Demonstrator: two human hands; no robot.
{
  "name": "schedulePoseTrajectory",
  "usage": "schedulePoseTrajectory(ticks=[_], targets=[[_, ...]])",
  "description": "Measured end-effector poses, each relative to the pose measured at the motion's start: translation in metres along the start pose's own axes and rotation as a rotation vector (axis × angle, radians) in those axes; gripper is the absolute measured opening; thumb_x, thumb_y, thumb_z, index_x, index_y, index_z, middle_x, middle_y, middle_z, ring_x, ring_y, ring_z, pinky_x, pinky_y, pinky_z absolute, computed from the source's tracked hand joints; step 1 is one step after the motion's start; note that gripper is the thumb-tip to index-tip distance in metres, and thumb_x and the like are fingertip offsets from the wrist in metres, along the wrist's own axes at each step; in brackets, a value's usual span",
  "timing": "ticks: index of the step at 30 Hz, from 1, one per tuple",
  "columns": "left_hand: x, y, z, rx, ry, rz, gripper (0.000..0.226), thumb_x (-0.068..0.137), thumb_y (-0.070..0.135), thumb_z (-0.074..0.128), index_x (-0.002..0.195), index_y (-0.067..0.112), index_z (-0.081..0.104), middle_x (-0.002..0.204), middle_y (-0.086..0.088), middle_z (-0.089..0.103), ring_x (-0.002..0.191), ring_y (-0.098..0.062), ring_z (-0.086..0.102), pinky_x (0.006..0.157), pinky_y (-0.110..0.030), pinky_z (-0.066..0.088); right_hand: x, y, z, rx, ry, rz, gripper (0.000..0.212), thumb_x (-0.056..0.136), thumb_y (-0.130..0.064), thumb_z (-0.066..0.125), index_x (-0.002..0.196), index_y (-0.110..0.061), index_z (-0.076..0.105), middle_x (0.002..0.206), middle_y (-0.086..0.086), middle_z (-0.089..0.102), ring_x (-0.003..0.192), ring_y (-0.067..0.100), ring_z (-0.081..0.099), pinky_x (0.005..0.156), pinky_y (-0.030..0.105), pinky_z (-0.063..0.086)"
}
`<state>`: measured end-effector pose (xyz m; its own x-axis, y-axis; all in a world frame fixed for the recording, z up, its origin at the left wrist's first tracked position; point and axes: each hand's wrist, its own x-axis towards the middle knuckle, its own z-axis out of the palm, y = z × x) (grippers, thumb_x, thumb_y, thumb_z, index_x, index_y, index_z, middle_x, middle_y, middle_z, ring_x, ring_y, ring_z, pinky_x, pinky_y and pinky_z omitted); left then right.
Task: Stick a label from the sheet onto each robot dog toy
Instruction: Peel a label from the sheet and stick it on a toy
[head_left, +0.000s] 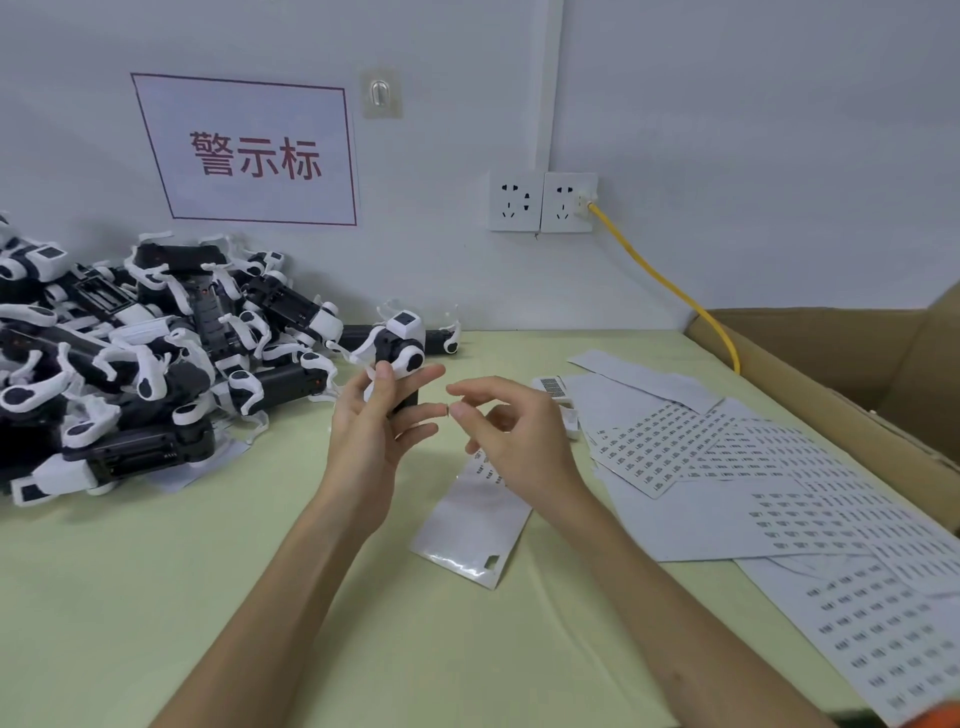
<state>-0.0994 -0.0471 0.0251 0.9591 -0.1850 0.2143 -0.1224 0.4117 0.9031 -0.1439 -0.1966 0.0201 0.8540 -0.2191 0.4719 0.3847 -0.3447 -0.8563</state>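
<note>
Big pile of robot dog toys (130, 353) far left on the worktop (156, 597). Left hand (369, 431) grips one toy (397, 345) upright by its stiff body; light plastic, spindly legs. Right hand (509, 431) pinches what's probably a tiny label (448, 410); flimsy, edge-hold only. Label sheets (727, 457) lie right.

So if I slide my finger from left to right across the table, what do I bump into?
Pile of robot dog toys → left hand holding one robot dog toy → right hand → label sheets → cardboard box.
</note>
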Motion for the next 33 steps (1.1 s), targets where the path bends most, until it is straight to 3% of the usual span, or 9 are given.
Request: schedulePoseTrajectory(ticks=[3, 7, 10, 13, 16, 19, 22, 29, 33], targets=[[0.001, -0.002, 0.000, 0.038, -0.015, 0.012, 0.055, 0.091, 0.055, 0.055, 0.125, 0.012, 0.049, 0.120, 0.000, 0.076, 0.081, -0.016, 0.074, 0.068, -0.023, 0.057, -0.002, -0.001, 0.002, -0.027, -0.026, -0.015, 0.003, 0.091, -0.016, 0.075, 0.091, -0.017, 0.077, 0.083, -0.008, 0.074, 0.055, 0.016, 0.066, 0.059, 0.018, 0.047], [0.003, -0.004, -0.003, 0.014, -0.024, 0.011, 0.059, 0.090, 0.056, 0.055, 0.128, 0.011, 0.047, 0.119, -0.001, 0.077, 0.083, -0.017, 0.076, 0.068, -0.024, 0.058, -0.002, -0.003, 0.001, -0.053, 0.017, -0.061, 0.008, 0.090, -0.010, 0.073, 0.083, -0.014, 0.073, 0.078, -0.006, 0.072, 0.055, 0.020, 0.064, 0.059, 0.026, 0.050], [0.005, -0.005, -0.004, -0.082, -0.023, -0.036, 0.053, 0.097, 0.055, 0.049, 0.128, 0.012, 0.046, 0.117, -0.002, 0.077, 0.079, -0.015, 0.075, 0.069, -0.025, 0.059, 0.000, -0.007, -0.001, 0.094, 0.084, -0.046, 0.011, 0.091, -0.005, 0.071, 0.083, -0.013, 0.073, 0.078, -0.002, 0.072, 0.053, 0.017, 0.062, 0.057, 0.027, 0.050], [0.007, -0.004, -0.009, -0.262, 0.001, -0.114, 0.046, 0.105, 0.050, 0.044, 0.102, 0.009, 0.065, 0.092, 0.000, 0.077, 0.068, -0.013, 0.062, 0.066, -0.024, 0.057, 0.005, -0.009, -0.005, 0.250, 0.164, 0.064, 0.008, 0.092, -0.008, 0.072, 0.095, -0.016, 0.074, 0.088, -0.003, 0.074, 0.066, 0.012, 0.068, 0.066, 0.021, 0.051], [0.007, 0.000, -0.011, -0.592, -0.071, -0.204, 0.044, 0.105, 0.049, 0.046, 0.085, 0.012, 0.059, 0.074, 0.000, 0.060, 0.064, -0.013, 0.051, 0.060, -0.022, 0.051, 0.005, -0.006, -0.005, 0.264, 0.071, 0.182, 0.055, 0.086, -0.014, 0.081, 0.135, -0.026, 0.058, 0.123, -0.006, 0.069, 0.104, 0.007, 0.069, 0.087, 0.024, 0.054], [0.005, 0.002, -0.010, -0.732, -0.161, -0.271, 0.054, 0.102, 0.048, 0.047, 0.069, 0.009, 0.064, 0.067, 0.002, 0.052, 0.059, -0.012, 0.052, 0.059, -0.019, 0.050, 0.001, 0.000, 0.003, 0.190, -0.051, 0.211, 0.095, 0.078, -0.018, 0.088, 0.151, -0.038, 0.030, 0.141, -0.009, 0.056, 0.126, 0.007, 0.057, 0.105, 0.031, 0.046], [0.001, 0.006, -0.007, -0.802, -0.182, -0.263, 0.052, 0.098, 0.040, 0.047, 0.063, 0.006, 0.065, 0.063, 0.002, 0.054, 0.055, -0.011, 0.057, 0.058, -0.018, 0.054, 0.001, 0.005, 0.006, 0.166, -0.103, 0.196, 0.101, 0.077, -0.022, 0.089, 0.150, -0.046, 0.024, 0.139, -0.012, 0.057, 0.124, 0.003, 0.058, 0.107, 0.029, 0.044], [-0.003, 0.009, -0.010, -1.071, -0.209, -0.307, 0.051, 0.112, 0.029, 0.034, 0.077, 0.001, 0.059, 0.067, -0.007, 0.055, 0.053, -0.022, 0.058, 0.063, -0.034, 0.063, -0.005, 0.009, 0.018, 0.054, -0.113, 0.090, 0.107, 0.072, -0.020, 0.093, 0.149, -0.047, 0.023, 0.126, -0.019, 0.057, 0.114, -0.008, 0.059, 0.098, 0.022, 0.043], [0.000, 0.010, -0.013, -1.021, -0.327, -0.382, 0.046, 0.104, 0.037, 0.054, 0.072, 0.004, 0.055, 0.061, -0.005, 0.048, 0.051, -0.009, 0.037, 0.047, -0.017, 0.050, -0.007, 0.005, 0.019, 0.085, -0.013, 0.044, 0.098, 0.071, -0.029, 0.091, 0.146, -0.045, 0.031, 0.123, -0.015, 0.063, 0.112, 0.001, 0.063, 0.097, 0.024, 0.047]])
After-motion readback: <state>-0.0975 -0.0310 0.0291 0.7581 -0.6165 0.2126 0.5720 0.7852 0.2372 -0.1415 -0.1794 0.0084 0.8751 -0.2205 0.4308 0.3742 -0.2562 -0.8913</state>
